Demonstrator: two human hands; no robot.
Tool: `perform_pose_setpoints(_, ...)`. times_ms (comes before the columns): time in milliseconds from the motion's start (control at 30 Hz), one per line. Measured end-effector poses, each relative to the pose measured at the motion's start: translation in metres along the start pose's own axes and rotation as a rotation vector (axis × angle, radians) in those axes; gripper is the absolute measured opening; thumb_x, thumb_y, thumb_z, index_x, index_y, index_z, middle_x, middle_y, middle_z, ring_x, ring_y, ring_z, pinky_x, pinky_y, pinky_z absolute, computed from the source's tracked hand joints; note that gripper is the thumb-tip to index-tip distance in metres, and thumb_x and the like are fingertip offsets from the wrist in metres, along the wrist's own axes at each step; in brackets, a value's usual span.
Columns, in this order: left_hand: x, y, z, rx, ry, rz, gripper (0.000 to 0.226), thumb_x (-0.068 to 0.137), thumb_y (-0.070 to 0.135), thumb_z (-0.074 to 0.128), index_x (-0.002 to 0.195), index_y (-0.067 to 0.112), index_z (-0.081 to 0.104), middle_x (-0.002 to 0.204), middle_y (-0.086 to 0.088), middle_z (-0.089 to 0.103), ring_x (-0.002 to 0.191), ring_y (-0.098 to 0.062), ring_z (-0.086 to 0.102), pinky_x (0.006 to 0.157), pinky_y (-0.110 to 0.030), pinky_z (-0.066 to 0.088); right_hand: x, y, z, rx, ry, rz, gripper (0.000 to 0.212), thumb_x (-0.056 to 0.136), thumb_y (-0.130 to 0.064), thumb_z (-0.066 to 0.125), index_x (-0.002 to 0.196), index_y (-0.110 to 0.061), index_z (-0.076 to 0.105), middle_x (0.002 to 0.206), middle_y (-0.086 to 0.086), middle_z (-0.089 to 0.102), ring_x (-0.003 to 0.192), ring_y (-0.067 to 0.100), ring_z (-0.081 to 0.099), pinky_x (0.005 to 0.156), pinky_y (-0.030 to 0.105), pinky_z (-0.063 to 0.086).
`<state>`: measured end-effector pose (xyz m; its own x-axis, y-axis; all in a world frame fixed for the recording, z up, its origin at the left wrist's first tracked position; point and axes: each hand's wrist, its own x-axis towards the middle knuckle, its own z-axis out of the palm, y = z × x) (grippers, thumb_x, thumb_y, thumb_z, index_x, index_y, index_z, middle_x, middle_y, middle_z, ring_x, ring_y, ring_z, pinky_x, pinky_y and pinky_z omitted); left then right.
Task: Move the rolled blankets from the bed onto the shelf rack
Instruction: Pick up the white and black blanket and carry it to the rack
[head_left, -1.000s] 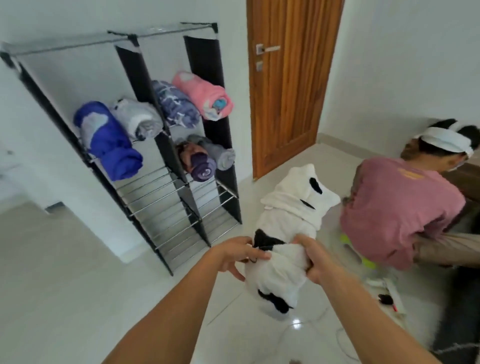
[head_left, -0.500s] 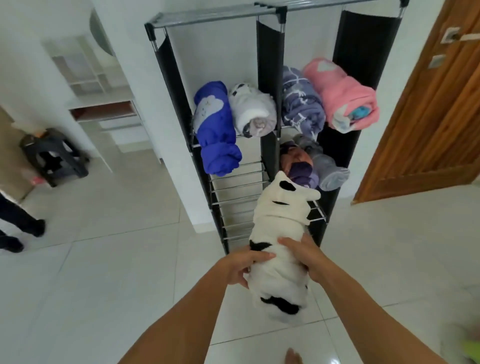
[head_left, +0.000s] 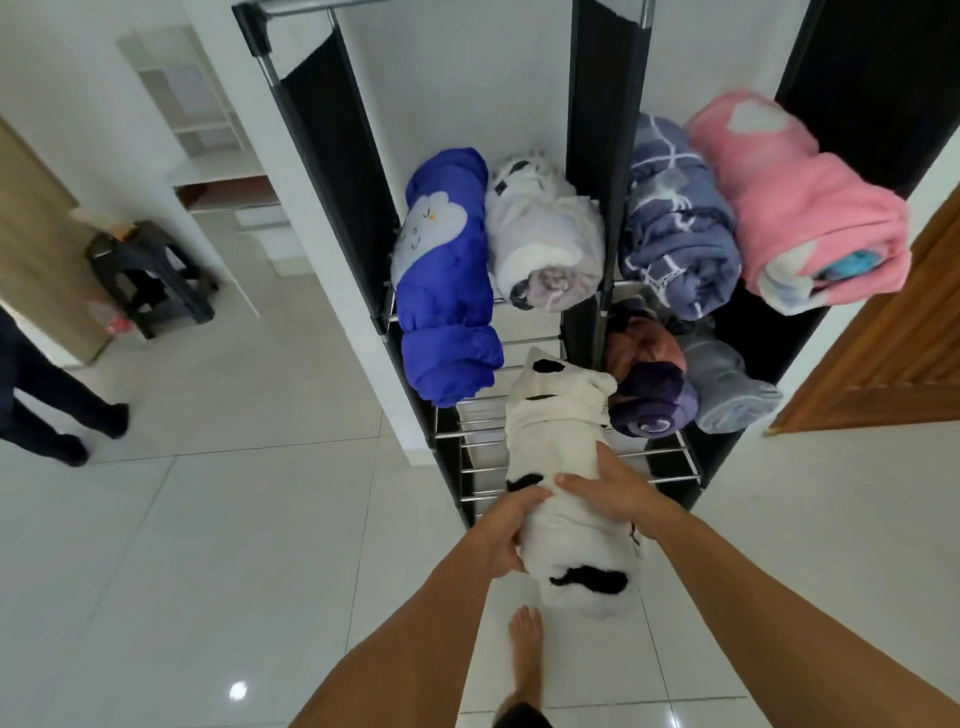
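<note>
A rolled white blanket with black patches (head_left: 558, 441) is held lengthwise in front of me, its far end reaching the lower left shelf bars of the black shelf rack (head_left: 337, 156). My left hand (head_left: 511, 530) grips its left side and my right hand (head_left: 608, 491) grips its top right. On the rack's upper shelves lie a blue blanket (head_left: 447, 291), a white-grey blanket (head_left: 545, 244), a navy patterned blanket (head_left: 675, 228) and a pink blanket (head_left: 800, 208). Below right sit a purple-brown blanket (head_left: 644, 384) and a grey blanket (head_left: 727, 384).
A wooden door (head_left: 893, 332) stands to the right of the rack. A black stool (head_left: 150, 280) and another person's legs (head_left: 52, 400) are at the left. White tiled floor (head_left: 208, 545) lies around; my bare foot (head_left: 525, 649) is below the blanket.
I have turned from the person by the bed and walked up to the rack, carrying the white blanket in both hands; its far end now reaches the lower left shelf.
</note>
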<state>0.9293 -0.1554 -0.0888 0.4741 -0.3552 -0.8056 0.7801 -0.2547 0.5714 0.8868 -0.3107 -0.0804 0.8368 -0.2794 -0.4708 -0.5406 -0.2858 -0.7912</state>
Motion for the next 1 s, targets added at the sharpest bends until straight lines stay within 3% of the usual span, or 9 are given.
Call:
perform_pose_setpoints(67,0.016,0.012,0.0,-0.046,0.016,-0.008,0.021,0.081,0.03,0.067,0.1,0.022,0.063,0.109,-0.005,0.064,0.097,-0.023,0.059,0.084,-0.048,0.05,0.021,-0.01,-0.005,-0.089,-0.001,0.011,0.09,0.084,-0.045,0.066,0.152,-0.012,0.017,0.156,0.005,0.03,0.142,0.025,0.031,0.111,0.032,0.028)
perform_pose_setpoints(200,0.047,0.045,-0.003,-0.122,0.009,0.024,0.038,0.079,0.031,0.069,0.114,0.02,0.063,0.115,-0.008,0.068,0.106,-0.028,0.062,0.082,-0.048,0.054,0.061,-0.035,-0.011,-0.185,0.003,-0.026,0.087,0.088,-0.041,0.062,0.154,-0.012,0.013,0.16,0.007,0.023,0.146,0.023,0.026,0.113,0.028,0.023)
perform_pose_setpoints(333,0.081,0.082,-0.007,-0.175,0.038,0.143,0.03,0.085,0.019,0.062,0.115,0.018,0.064,0.097,-0.006,0.072,0.086,-0.023,0.068,0.07,-0.038,0.057,0.098,-0.051,-0.021,-0.212,0.005,-0.039,0.08,0.091,-0.035,0.059,0.154,-0.012,0.014,0.16,0.008,0.022,0.146,0.024,0.026,0.113,0.027,0.023)
perform_pose_setpoints(500,0.116,0.122,0.002,-0.156,0.038,0.204,0.017,0.094,0.005,0.052,0.09,0.02,0.056,0.091,-0.002,0.061,0.085,-0.018,0.059,0.079,-0.037,0.05,0.132,-0.048,-0.029,-0.079,0.167,-0.094,0.057,0.091,-0.002,0.056,0.144,0.002,0.034,0.15,0.019,0.039,0.14,0.032,0.036,0.112,0.028,0.024)
perform_pose_setpoints(567,0.131,0.128,0.005,-0.124,0.086,0.216,0.02,0.095,0.007,0.053,0.111,0.018,0.051,0.112,-0.003,0.055,0.108,-0.021,0.056,0.093,-0.037,0.048,0.141,-0.04,-0.031,-0.127,0.169,-0.007,0.055,0.092,-0.004,0.052,0.145,-0.003,0.036,0.149,0.017,0.042,0.138,0.031,0.04,0.109,0.027,0.026)
perform_pose_setpoints(633,0.146,0.127,0.005,-0.078,0.097,0.217,0.051,0.093,0.005,0.055,0.139,0.019,0.037,0.133,-0.004,0.051,0.111,-0.02,0.053,0.087,-0.032,0.048,0.147,-0.031,-0.026,-0.182,0.153,0.06,0.057,0.092,-0.008,0.052,0.146,-0.004,0.034,0.152,0.016,0.038,0.138,0.029,0.038,0.109,0.027,0.026)
perform_pose_setpoints(733,0.166,0.12,0.004,0.031,0.082,0.238,0.056,0.089,0.0,0.056,0.14,0.015,0.039,0.136,-0.01,0.056,0.095,-0.017,0.059,0.066,-0.023,0.047,0.15,-0.022,-0.014,-0.217,0.207,0.062,0.057,0.089,-0.009,0.055,0.143,-0.001,0.037,0.148,0.019,0.042,0.133,0.032,0.044,0.105,0.029,0.031)
perform_pose_setpoints(867,0.173,0.117,0.003,0.062,0.111,0.233,0.057,0.086,0.007,0.063,0.138,0.017,0.042,0.131,-0.009,0.058,0.105,-0.025,0.061,0.074,-0.034,0.054,0.143,-0.011,-0.004,-0.2,0.267,0.062,0.058,0.086,-0.006,0.055,0.141,-0.002,0.038,0.142,0.022,0.045,0.127,0.036,0.048,0.103,0.032,0.033)
perform_pose_setpoints(1000,0.171,0.116,0.004,0.139,0.144,0.234,0.049,0.09,0.014,0.06,0.136,0.018,0.044,0.132,-0.006,0.055,0.109,-0.024,0.059,0.079,-0.037,0.055,0.128,0.008,0.002,-0.171,0.144,0.138,0.073,0.087,-0.006,0.053,0.151,-0.01,0.018,0.152,0.018,0.031,0.131,0.036,0.044,0.103,0.035,0.04)
